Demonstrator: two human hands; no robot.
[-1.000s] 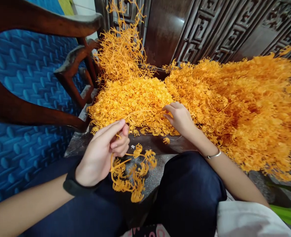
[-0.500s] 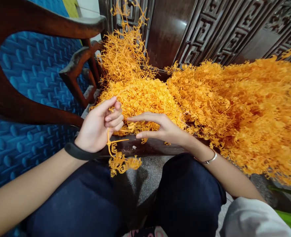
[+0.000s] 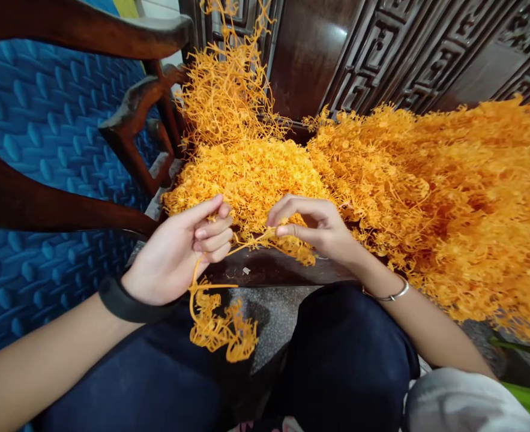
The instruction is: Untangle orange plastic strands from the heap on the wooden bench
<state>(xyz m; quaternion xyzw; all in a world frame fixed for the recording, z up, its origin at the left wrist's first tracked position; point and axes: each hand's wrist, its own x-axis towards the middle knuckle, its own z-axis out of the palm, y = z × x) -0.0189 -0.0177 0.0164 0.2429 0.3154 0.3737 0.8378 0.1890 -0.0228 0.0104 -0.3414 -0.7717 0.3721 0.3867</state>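
My left hand [image 3: 181,252] is closed on a bunch of orange plastic sprigs [image 3: 219,324] that dangles below it, over my lap. My right hand [image 3: 316,228] pinches the stem of another orange sprig [image 3: 253,240], which runs across to my left fingers. Both hands hover at the near edge of a big heap of the same orange sprigs [image 3: 404,198] piled on a dark wooden surface [image 3: 269,270]. A black band sits on my left wrist and a thin silver bangle on my right.
A dark wooden chair frame [image 3: 125,126] with blue padded matting [image 3: 44,120] behind it stands at the left. Carved dark wood panels [image 3: 382,54] rise behind the heap. My knees in dark trousers fill the foreground, with speckled floor [image 3: 274,318] between them.
My right hand came back from the heap toward my left hand and now pinches a sprig stem. My left hand rose, then dropped a little, still holding its bunch.
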